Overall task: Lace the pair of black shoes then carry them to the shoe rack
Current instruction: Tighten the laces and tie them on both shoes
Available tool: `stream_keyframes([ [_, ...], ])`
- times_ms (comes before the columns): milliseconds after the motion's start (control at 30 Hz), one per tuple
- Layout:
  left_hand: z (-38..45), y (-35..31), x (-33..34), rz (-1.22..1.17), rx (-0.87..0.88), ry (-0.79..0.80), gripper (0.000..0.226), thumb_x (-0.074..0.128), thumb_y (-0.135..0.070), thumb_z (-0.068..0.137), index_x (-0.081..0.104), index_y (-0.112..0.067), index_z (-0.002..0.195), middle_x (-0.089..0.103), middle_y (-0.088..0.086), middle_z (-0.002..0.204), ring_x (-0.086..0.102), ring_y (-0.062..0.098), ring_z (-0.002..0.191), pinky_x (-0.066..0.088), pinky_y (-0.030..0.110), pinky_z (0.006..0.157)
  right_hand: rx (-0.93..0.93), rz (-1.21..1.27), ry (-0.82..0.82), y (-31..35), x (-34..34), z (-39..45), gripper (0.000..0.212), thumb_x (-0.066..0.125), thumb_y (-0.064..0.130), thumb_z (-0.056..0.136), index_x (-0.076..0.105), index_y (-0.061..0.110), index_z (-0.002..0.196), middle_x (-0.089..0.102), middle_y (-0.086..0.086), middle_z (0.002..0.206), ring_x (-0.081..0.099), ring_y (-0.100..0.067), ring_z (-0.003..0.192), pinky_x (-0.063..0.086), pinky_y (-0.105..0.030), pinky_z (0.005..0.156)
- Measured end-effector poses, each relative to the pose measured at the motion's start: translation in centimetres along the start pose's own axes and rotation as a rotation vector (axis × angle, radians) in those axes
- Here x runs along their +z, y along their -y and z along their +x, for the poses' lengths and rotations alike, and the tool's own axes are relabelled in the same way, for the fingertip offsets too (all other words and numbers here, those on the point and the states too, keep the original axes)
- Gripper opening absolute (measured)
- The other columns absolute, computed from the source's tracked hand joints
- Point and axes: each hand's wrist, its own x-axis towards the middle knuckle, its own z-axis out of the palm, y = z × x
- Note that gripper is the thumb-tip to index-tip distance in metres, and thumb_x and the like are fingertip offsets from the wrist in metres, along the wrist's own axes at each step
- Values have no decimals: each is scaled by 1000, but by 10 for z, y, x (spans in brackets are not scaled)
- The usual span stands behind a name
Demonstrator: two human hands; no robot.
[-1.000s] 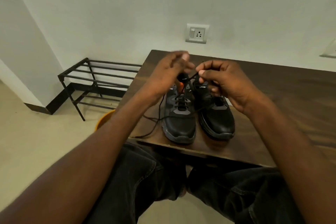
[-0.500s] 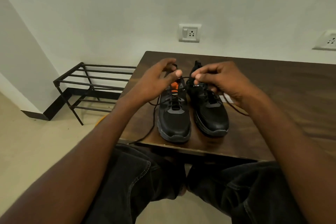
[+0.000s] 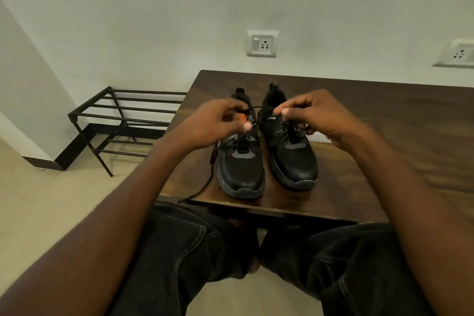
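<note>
Two black shoes stand side by side near the front edge of a dark wooden table (image 3: 384,115), toes toward me. Over the tongue of the left shoe (image 3: 241,169) my left hand (image 3: 218,123) hovers with curled fingers, pinching one end of a black lace (image 3: 256,108). My right hand (image 3: 315,115) pinches the other part of that lace above the tongue of the right shoe (image 3: 295,161). The lace runs taut between the two hands. A loose lace end (image 3: 202,190) trails off the left shoe over the table's front edge.
A black metal shoe rack (image 3: 123,120) stands on the floor left of the table, against the wall. Two wall sockets (image 3: 262,43) sit above the table. My legs in dark jeans are under the table's front edge.
Both hands have dropped lower, toward the shoes' tongues, and moved slightly apart, stretching the lace between them. The view has tilted so that the shoes show more fully.
</note>
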Motion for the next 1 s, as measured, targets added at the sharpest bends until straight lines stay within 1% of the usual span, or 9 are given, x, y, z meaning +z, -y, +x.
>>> stream_keyframes([
  [67, 4, -14, 6, -209, 47, -24, 57, 74, -34, 95, 52, -18, 145, 77, -2, 106, 72, 5, 100, 55, 17, 87, -11, -4, 103, 6, 11, -1, 16, 70, 19, 99, 83, 28, 102, 79, -1, 90, 53, -3, 57, 40, -21, 53],
  [133, 9, -24, 12, -261, 51, -17, 45, 72, -27, 97, 59, -15, 137, 79, 5, 93, 75, 8, 86, 54, 15, 79, -45, 35, 148, 13, 21, 1, 10, 77, 22, 94, 82, 24, 103, 78, -5, 87, 55, -6, 59, 42, -18, 50],
  [233, 11, -17, 9, -177, 12, -7, 11, 71, -19, 97, 76, -12, 103, 76, 7, 75, 72, 12, 70, 56, 24, 80, -42, 64, 8, 14, 23, 6, 9, 76, 17, 94, 81, 18, 101, 79, -2, 84, 58, -6, 58, 43, -17, 47],
  [333, 8, 7, 1, 42, -84, 41, 8, 75, -19, 93, 77, -17, 86, 77, -1, 75, 74, 7, 77, 57, 37, 93, 22, 63, -111, 3, 18, 9, 8, 74, 12, 95, 80, 16, 99, 79, -2, 85, 61, -6, 59, 43, -18, 48],
  [433, 2, 15, -4, -74, -105, 59, 9, 78, -17, 90, 78, -17, 98, 78, -2, 92, 73, 7, 91, 57, 31, 91, 44, 6, -38, 0, 22, 9, 15, 67, 9, 100, 80, 18, 101, 80, -2, 90, 65, -8, 65, 43, -20, 51],
  [533, 3, 8, -4, -295, -120, 20, 14, 70, -21, 97, 75, -15, 109, 80, 2, 96, 74, 10, 85, 50, 13, 62, 14, -6, 38, 6, 36, 9, 13, 68, 9, 99, 78, 16, 105, 81, -2, 89, 70, -13, 68, 44, -22, 51],
  [800, 15, 12, 7, -543, -231, -96, 15, 71, -9, 95, 75, 3, 103, 76, 14, 82, 69, 16, 68, 54, 20, 56, -77, 107, -76, 10, 65, 20, 6, 73, 6, 96, 75, 6, 102, 79, -10, 85, 67, -3, 57, 44, -11, 46],
  [867, 16, 18, 9, -489, -248, -137, 13, 72, -8, 94, 75, 4, 99, 72, 11, 74, 65, 12, 61, 56, 22, 58, -102, -1, -97, 3, 70, 27, 11, 70, 8, 98, 76, 13, 105, 79, -5, 90, 69, -3, 65, 48, -13, 55],
  [1000, 16, 30, 13, -135, -206, -213, 18, 73, -18, 93, 76, -3, 85, 72, 16, 78, 57, 7, 58, 48, 21, 56, -233, -569, 2, -13, 79, 39, 45, 67, 5, 95, 70, 35, 129, 63, 6, 110, 61, -12, 97, 50, -29, 85],
])
